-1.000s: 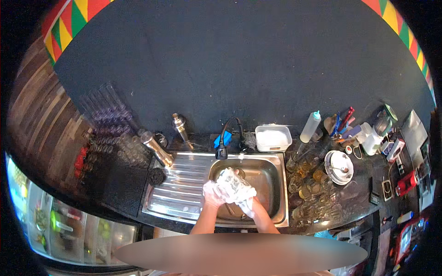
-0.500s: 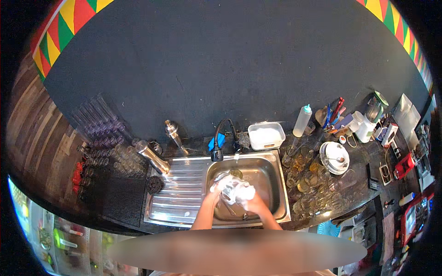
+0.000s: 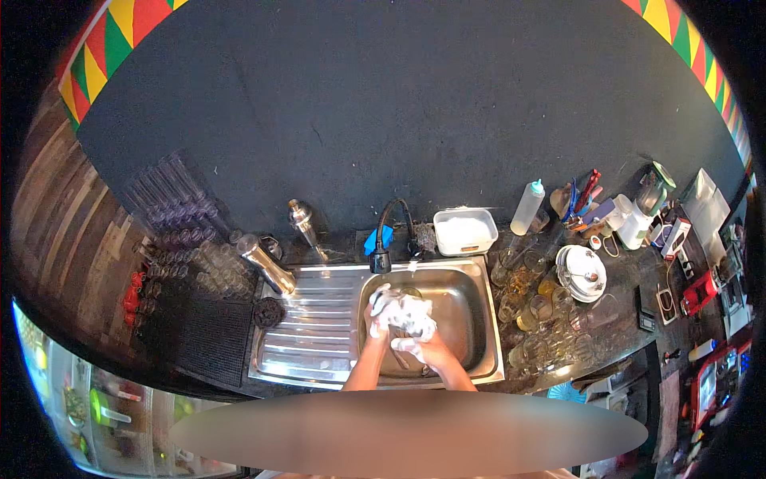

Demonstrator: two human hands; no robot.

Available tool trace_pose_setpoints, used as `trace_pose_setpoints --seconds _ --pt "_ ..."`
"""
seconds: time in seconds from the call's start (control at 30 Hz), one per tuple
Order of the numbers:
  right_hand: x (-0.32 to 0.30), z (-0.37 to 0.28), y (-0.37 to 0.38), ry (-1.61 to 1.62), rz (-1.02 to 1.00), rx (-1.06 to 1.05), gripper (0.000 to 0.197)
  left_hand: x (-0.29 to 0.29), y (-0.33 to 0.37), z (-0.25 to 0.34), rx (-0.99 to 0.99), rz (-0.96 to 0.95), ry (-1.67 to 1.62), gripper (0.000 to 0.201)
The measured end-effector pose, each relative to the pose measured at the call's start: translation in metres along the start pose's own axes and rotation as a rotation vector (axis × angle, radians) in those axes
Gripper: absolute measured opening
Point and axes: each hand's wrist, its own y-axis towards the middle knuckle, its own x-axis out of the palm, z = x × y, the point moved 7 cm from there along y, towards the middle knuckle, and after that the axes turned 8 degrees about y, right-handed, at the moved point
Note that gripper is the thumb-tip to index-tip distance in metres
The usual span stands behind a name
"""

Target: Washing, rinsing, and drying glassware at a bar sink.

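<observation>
Both my hands are together over the steel sink basin [image 3: 467, 319], coated in white suds. My left hand [image 3: 377, 318] is closed around the left side of a lumpy mass of foam [image 3: 408, 313]. My right hand [image 3: 418, 345] is bent in from the lower right, its fingers closed against the underside of the same mass. Foam hides what lies inside it. Behind the hands, part of a glass [image 3: 412, 293] shows in the basin. Thin metal cutlery [image 3: 400, 361] lies on the basin floor below my wrists. A black tap [image 3: 380, 259] arches over the basin's back left.
Left of the basin is a ribbed drainboard [image 3: 307, 335] with a dark scrubber [image 3: 269, 312] and a steel shaker [image 3: 267, 269] at its edges. Used glasses [image 3: 536, 307] and stacked white plates [image 3: 582, 275] crowd the right counter. A white tub [image 3: 465, 231] stands behind the sink.
My right hand has moved left and down, closer to my left hand. The foamy mass has turned between them, and more suds show on my right fingers. The view has shifted slightly.
</observation>
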Motion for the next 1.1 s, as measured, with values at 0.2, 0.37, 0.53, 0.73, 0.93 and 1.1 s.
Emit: trace_pose_setpoints --seconds 0.2,0.37,0.53,0.73,0.93,1.1 --pt "0.029 -0.044 -0.013 -1.132 -0.03 -0.652 0.036 0.006 -0.008 -0.035 -0.367 0.041 -0.368 0.026" --pt "0.007 -0.01 0.008 -0.451 -0.01 -0.307 0.034 0.004 -0.002 -0.047 -0.384 0.151 -0.658 0.03" --pt "-0.014 0.017 0.015 0.214 0.052 0.09 0.039 -0.018 0.009 -0.079 -0.351 0.071 -0.493 0.032" --pt "-0.001 -0.011 0.004 -0.767 -0.013 -0.488 0.031 -0.014 -0.012 -0.06 -0.44 0.134 -0.242 0.026" --pt "0.004 -0.01 0.015 -0.77 -0.186 -0.477 0.032 -0.009 -0.011 -0.055 -0.387 0.05 -0.313 0.026" --pt "-0.015 0.011 0.019 -0.396 -0.217 0.136 0.039 -0.003 0.003 -0.043 -0.226 -0.168 -0.692 0.026"
